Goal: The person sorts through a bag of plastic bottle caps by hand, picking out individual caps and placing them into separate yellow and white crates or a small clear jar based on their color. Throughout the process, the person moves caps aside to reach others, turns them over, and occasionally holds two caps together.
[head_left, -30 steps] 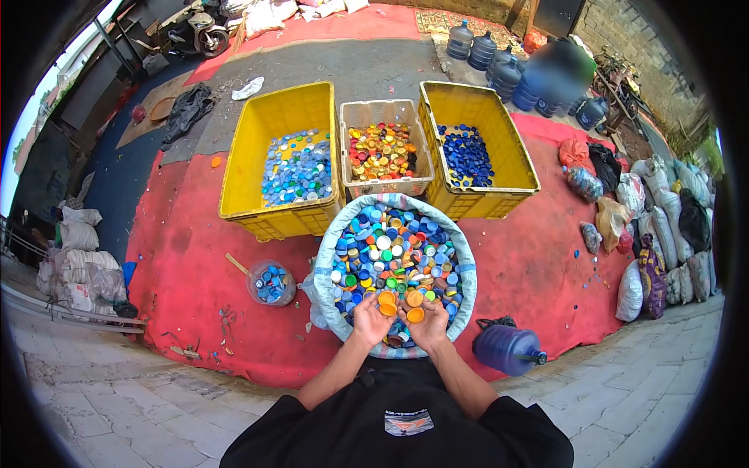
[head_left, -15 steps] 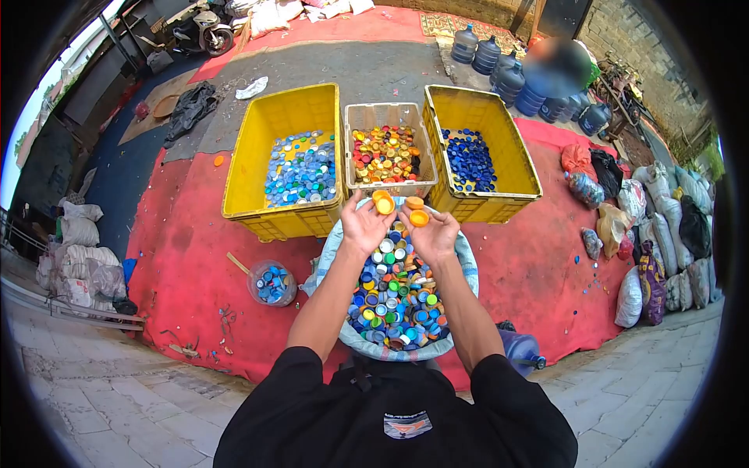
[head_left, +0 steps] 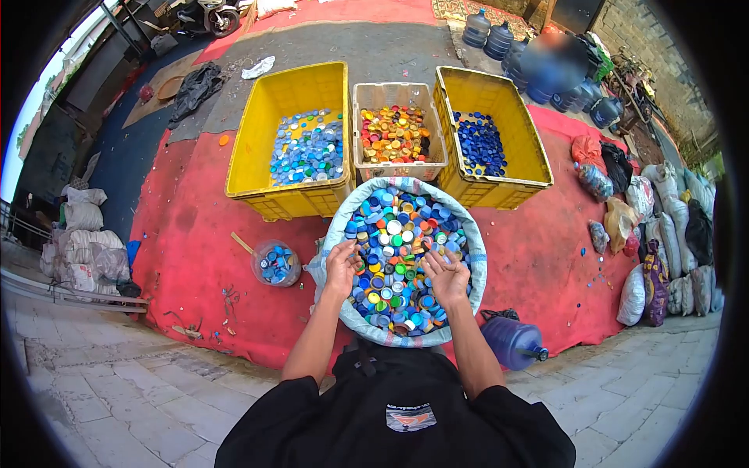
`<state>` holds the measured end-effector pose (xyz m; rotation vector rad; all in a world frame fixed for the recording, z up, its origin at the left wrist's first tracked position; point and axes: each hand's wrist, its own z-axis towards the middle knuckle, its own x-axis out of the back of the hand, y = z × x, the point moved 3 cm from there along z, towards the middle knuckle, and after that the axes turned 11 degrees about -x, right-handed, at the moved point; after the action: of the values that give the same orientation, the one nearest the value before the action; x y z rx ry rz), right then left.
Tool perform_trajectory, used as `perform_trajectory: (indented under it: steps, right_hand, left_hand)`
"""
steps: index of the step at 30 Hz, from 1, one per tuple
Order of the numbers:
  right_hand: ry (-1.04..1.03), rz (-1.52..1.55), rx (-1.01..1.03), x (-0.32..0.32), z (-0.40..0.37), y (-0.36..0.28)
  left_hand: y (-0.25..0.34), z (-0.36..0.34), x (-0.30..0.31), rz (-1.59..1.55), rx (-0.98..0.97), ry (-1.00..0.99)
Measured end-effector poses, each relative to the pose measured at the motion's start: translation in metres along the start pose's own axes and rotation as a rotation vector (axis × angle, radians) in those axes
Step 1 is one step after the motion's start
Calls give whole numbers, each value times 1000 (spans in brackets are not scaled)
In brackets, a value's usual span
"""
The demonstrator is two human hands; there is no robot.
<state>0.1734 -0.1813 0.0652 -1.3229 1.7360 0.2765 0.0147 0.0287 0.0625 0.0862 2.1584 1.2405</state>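
A round sack [head_left: 340,313] with a rolled pale-blue rim stands in front of me, filled with mixed bottle caps [head_left: 395,240] in blue, white, green, yellow and orange. My left hand [head_left: 341,269] hovers over the sack's left side, fingers apart and slightly curled, with nothing visible in it. Over the right side, my right hand [head_left: 447,278] is palm up with its fingers spread, close above the caps. Beyond the sack are a yellow crate [head_left: 257,129] of light-blue caps, a whitish crate [head_left: 400,171] of red, orange and yellow caps, and another yellow crate [head_left: 515,132] of dark-blue caps.
A clear tub [head_left: 287,274] of blue caps with a stick sits on the red mat [head_left: 195,273] to the left. A large blue water bottle [head_left: 511,343] lies at the right. Stuffed sacks [head_left: 675,234] line the right; more bottles [head_left: 499,40] stand at the back.
Both hands have drawn back toward me and apart, from near the whitish crate to over the sack. The orange caps they held have left them. The view has shifted slightly.
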Motion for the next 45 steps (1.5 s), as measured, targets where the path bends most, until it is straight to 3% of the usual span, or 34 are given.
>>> perform_trajectory:
  steps: [3,8,14,17,25,32,36,39,42,43,44,45]
  right_hand:
    - [122,-203,-34,29,-28,34]
    - [164,-348,-60,49,-42,70]
    - [195,-463,18,37,-43,60]
    - [230,-479,70,42,-47,52]
    - [312,-450,102,55,-69,44]
    - [345,-434,110,58,-80,44]
    - [365,-469,107,56,-78,43]
    - [364,-601,117,52,-69,42]
    - [349,-802,207,51,-45,42]
    - [347,-935,281,46,-34,41]
    - [342,-1066,358,41,-23,39]
    - [369,-1147,369,27,-17,36]
  left_hand:
    - [-20,-26,13,348,-9,12]
    - [-47,-36,14,586,-197,-21]
    - [-50,-20,3,982,-337,-124]
    - [-41,-7,-15,1261,-630,-172]
    - [-41,33,-50,1590,-798,-385]
    - [-52,57,-49,1646,-880,-500]
    - [-45,56,-51,1614,-882,-510]
    - [-34,43,-53,1512,-903,-321]
    - [-38,38,-36,895,-393,-205]
    - [-34,27,-32,503,-113,-151]
    - [-31,11,-33,98,44,-98]
    - [-28,-2,-27,-53,129,-74]
